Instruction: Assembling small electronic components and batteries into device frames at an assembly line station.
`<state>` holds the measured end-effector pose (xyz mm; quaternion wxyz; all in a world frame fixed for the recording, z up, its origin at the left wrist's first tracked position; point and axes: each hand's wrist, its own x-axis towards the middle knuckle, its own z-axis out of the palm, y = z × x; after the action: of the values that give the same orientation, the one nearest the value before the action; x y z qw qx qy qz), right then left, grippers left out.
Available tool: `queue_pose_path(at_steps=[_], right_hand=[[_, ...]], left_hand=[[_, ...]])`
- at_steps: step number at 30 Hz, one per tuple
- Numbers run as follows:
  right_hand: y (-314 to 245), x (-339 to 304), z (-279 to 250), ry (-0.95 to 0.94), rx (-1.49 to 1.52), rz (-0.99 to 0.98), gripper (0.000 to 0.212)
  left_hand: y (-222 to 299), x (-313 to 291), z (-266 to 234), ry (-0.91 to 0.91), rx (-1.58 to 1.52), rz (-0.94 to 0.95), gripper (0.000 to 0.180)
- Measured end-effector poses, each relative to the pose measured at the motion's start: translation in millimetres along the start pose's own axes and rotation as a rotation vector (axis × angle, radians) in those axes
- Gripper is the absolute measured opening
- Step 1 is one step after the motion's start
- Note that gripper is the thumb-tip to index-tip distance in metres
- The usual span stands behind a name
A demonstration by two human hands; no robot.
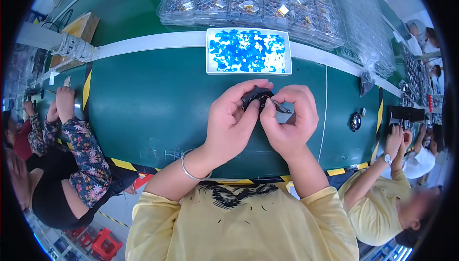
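In front of my chest, above the green bench, my left hand [228, 120] grips a small black rounded part [257, 93] between thumb and fingers. My right hand [295, 117] is close against it, thumb and fingers pinched at the part's right side. A slim dark piece with a tapered end [283, 109] sticks out by the right fingers; whether it is a tool or belongs to the part, I cannot tell. Thin light-coloured lines, perhaps wires, show between the thumbs. Just beyond my hands stands a white box [248, 73] holding many small blue pieces.
Stacked clear trays [210, 16] of small metal-and-yellow parts fill the far side, behind a white rail [153, 43]. Another round black part [355, 122] lies to the right. Co-workers sit on both sides, past yellow-black tape [86, 89]. A wooden box [79, 34] stands at far left.
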<state>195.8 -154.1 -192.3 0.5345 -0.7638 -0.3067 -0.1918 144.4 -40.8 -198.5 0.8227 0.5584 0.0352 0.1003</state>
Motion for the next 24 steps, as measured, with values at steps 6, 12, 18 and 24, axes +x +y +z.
queue_pose_path(at_steps=[6,12,18,24], right_hand=[[1,0,-1,0.003,-0.023,-0.038,0.018],[-5,4,-3,-0.046,-0.005,-0.101,0.017],[-4,5,-5,-0.101,-0.044,-0.126,0.015],[-3,5,-6,-0.118,-0.055,-0.090,0.016]], left_hand=[[2,-5,1,-0.017,-0.004,0.036,0.031],[3,-7,-6,0.000,-0.082,0.001,0.024],[4,-6,-10,-0.011,-0.096,-0.060,0.023],[4,-6,-9,-0.067,-0.003,0.054,0.031]])
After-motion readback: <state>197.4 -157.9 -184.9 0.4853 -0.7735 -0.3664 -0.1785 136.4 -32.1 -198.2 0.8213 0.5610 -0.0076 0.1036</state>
